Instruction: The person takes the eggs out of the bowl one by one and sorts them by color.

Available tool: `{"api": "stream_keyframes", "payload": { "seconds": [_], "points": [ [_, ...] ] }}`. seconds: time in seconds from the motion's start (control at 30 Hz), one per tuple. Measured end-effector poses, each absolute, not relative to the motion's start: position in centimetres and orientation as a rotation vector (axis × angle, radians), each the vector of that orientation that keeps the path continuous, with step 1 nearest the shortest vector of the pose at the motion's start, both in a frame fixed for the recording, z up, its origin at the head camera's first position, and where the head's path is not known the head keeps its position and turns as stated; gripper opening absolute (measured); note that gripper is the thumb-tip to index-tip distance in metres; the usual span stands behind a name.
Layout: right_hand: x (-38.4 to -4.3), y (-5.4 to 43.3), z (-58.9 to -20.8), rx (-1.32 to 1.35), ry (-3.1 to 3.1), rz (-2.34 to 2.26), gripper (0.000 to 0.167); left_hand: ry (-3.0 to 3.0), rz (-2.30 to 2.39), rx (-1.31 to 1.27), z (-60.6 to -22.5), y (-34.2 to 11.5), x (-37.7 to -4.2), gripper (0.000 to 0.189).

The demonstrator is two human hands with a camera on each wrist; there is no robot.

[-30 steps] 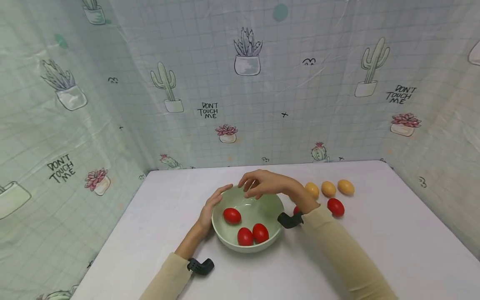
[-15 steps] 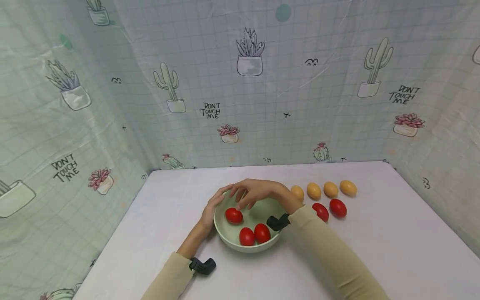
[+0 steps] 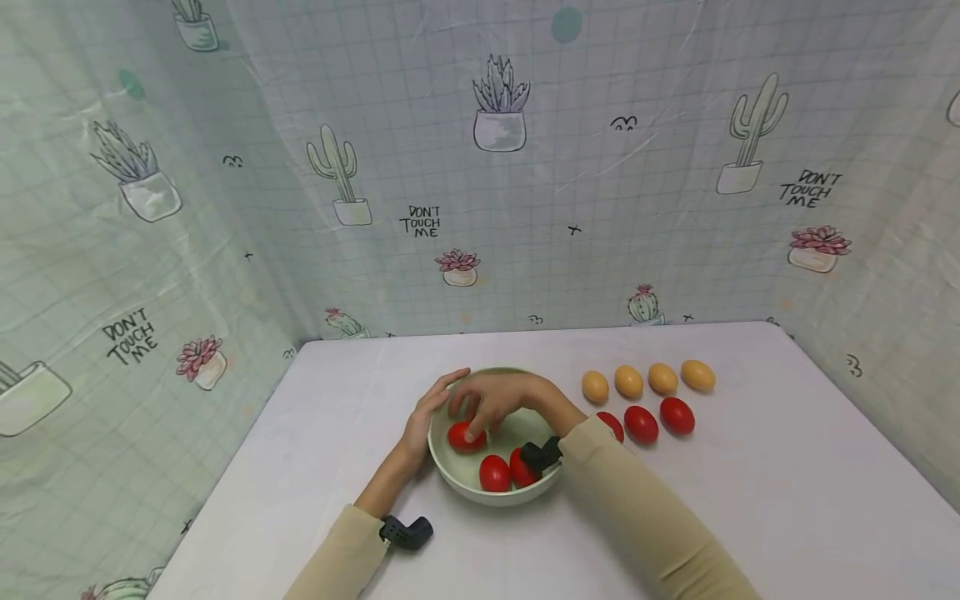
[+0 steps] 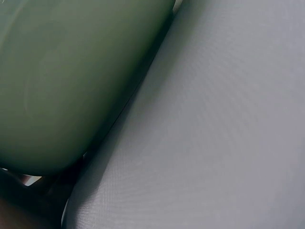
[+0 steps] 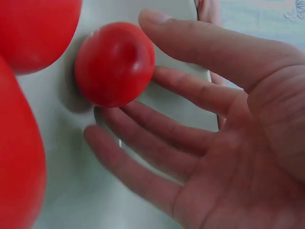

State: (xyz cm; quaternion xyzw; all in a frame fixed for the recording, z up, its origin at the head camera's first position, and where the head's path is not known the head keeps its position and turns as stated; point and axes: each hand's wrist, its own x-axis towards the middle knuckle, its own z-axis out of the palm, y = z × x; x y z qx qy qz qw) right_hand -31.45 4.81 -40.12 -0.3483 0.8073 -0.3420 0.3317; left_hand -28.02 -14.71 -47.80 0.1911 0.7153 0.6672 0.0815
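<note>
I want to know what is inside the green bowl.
The green bowl holds three red egg-shaped pieces. The right hand covers part of the far interior, and a black wrist device partly covers the rightmost piece. What they hide cannot be seen.

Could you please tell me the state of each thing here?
Bowl: upright on the table
Three red eggs: lying in the bowl
Other three red eggs: on the table, one partly hidden
Four yellow eggs: on the table, in a row
Left hand: against the bowl's side
Right hand: in the bowl, fingers at the leftmost red egg, grip unclear
</note>
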Motion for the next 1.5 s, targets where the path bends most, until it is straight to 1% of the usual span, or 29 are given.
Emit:
{"api": "stream_keyframes", "payload": {
  "seconds": [0.57,1.13,1.27,1.5],
  "points": [
    [-31.59,4.58,-40.55,-0.915,2.041,-0.829,0.038,2.144,1.975,0.563,-47.74,-14.84,-27.93,0.053],
    [-31.36,5.02,-40.32,-0.966,2.129,-0.725,0.036,2.125,1.977,0.59,-47.64,-14.82,-28.11,0.052],
    [-31.41,5.15,-40.31,-0.955,2.141,-0.753,0.032,2.117,1.995,0.591,-47.72,-14.85,-28.12,0.052],
    [-31.36,5.37,-40.11,-0.974,2.205,-0.815,0.03,2.112,2.007,0.611,-47.94,-14.81,-28.08,0.053]
  ]
}}
